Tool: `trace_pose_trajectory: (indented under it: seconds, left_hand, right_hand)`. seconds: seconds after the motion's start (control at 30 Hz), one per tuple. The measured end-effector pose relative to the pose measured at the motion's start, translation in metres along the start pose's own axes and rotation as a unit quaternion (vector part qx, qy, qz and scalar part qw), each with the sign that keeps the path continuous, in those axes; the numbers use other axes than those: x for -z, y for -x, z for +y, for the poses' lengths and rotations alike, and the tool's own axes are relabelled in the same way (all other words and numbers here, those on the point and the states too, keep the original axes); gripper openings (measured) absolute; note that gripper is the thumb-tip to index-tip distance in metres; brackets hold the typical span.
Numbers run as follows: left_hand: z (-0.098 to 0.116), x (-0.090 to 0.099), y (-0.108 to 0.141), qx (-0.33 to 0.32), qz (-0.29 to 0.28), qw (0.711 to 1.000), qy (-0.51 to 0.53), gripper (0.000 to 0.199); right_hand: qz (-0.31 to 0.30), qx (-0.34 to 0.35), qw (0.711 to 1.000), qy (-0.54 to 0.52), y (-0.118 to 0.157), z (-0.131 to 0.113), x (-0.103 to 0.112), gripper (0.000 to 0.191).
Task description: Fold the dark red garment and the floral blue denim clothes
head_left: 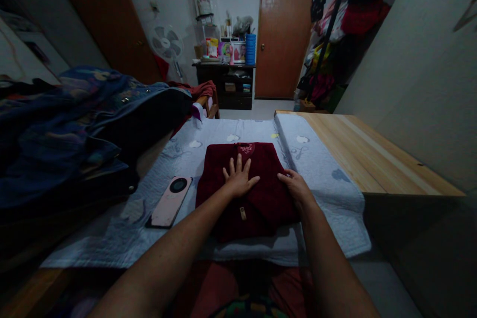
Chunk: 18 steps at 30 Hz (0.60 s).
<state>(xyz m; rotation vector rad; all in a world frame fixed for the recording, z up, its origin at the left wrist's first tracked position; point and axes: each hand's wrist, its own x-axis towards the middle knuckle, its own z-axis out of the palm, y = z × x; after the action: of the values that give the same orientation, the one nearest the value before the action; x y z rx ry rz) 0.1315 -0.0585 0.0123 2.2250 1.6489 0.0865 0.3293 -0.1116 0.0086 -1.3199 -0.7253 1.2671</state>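
A folded dark red garment [257, 218], with a pink patterned patch at its far edge and a small beige tag on its front, lies on the pale blue cloth [257, 131]. My left hand [238, 179] rests flat on top of it, fingers spread. At the garment's right edge, my right hand [296, 186] grips the fabric, its thumb and forefinger close together; the other fingers are partly hidden. To the left of the garment a pink phone [167, 206] lies on the cloth, its round black camera facing up.
Denim clothing [67, 134] is heaped on the left. The pale cloth partly covers a wooden board [343, 144] on the right. Farther back stand a white fan [167, 42], a dark cabinet [223, 94] with items on it, a brown door [283, 35] and hanging clothes and bags [361, 17].
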Motion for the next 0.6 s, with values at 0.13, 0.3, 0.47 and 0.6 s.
trace_pose_trajectory:
  seconds: [0.13, 0.3, 0.47, 0.6]
  left_hand:
    - [0.000, -0.003, 0.000, 0.001, 0.010, 1.000, -0.003, 0.087]
    - [0.000, -0.004, 0.001, 0.004, 0.017, 1.000, -0.001, 0.093]
    - [0.002, -0.004, 0.001, 0.009, 0.017, 1.000, 0.002, 0.098]
    - [0.004, -0.003, 0.002, 0.011, 0.020, 1.000, -0.002, 0.098]
  right_hand:
    - [0.008, -0.006, 1.000, -0.013, -0.001, 0.000, 0.000, 0.030]
    - [-0.036, 0.026, 0.987, 0.152, 0.001, 0.000, 0.011, 0.030]
    - [-0.020, 0.054, 0.950, 0.307, 0.007, -0.001, 0.018, 0.039]
    - [-0.052, 0.064, 0.969, 0.231, 0.014, 0.000, 0.015, 0.055]
